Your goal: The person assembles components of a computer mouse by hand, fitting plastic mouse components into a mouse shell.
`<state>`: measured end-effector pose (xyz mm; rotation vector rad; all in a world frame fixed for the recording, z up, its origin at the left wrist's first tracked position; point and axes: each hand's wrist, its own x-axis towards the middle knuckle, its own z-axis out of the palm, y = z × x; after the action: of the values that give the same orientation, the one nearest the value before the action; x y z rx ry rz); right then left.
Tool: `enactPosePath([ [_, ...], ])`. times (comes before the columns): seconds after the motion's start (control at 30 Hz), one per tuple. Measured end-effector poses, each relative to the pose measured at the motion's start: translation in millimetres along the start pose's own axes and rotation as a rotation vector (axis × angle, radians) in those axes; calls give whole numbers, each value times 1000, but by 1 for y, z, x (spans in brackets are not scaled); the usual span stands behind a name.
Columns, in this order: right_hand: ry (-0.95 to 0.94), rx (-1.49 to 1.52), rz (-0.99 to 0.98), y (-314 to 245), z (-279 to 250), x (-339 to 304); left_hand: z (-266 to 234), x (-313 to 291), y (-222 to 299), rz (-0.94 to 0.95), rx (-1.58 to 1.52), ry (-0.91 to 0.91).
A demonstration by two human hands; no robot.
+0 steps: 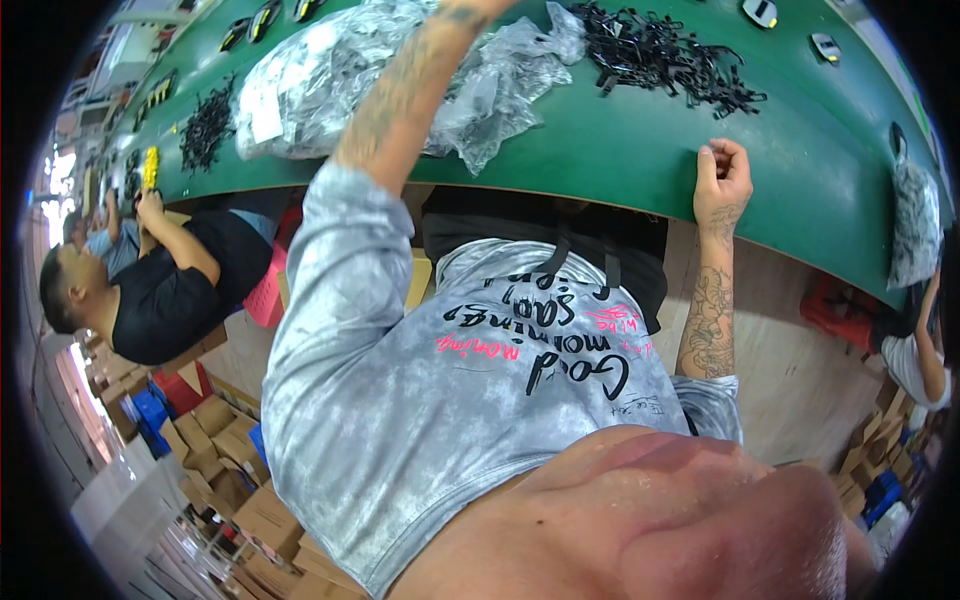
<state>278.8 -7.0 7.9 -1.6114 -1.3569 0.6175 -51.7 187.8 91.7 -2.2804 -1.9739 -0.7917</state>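
My left hand (488, 6) is cut off by the top edge of the head view. Only its wrist side shows, and its fingers are out of sight. The left forearm reaches across a heap of clear plastic bags (310, 85) on the green table (590, 150). My right hand (723, 182) is at the near edge of the table, its fingers curled in toward the thumb. Whatever it may hold is hidden inside the fingers. Beyond it lies a pile of small black plastic parts (670, 60), apart from the hand.
Another black pile (207, 125) lies left of the bags. Two small grey-and-yellow devices (826, 48) sit at the far right. A filled plastic bag (914, 225) is at the right end. A co-worker (165, 275) sits at left; cardboard boxes (215, 440) stand on the floor.
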Motion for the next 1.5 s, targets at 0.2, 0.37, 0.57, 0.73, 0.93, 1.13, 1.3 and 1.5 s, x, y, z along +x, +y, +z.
enactPosePath([
  [0.2,-51,-402,-341,-1,3,5,62,79,5,50,246,-194],
  [0.37,-86,-342,-297,-7,9,13,108,121,101,510,2,-211],
  [0.57,-23,-221,-211,-4,4,10,127,103,157,493,286,-469],
  [0.73,-23,-174,-197,-3,8,10,104,109,97,334,56,-375],
  [0.93,-41,-176,-159,-3,4,4,-14,57,70,153,-595,-115],
  [1.13,-98,-184,-103,-10,9,2,-67,-157,32,-232,-1246,-474],
  [1.3,-173,-212,-640,-55,51,18,-30,-247,31,-553,-1622,-726],
  [1.5,-288,-530,-701,-72,88,54,-6,-210,56,-441,-1495,-826],
])
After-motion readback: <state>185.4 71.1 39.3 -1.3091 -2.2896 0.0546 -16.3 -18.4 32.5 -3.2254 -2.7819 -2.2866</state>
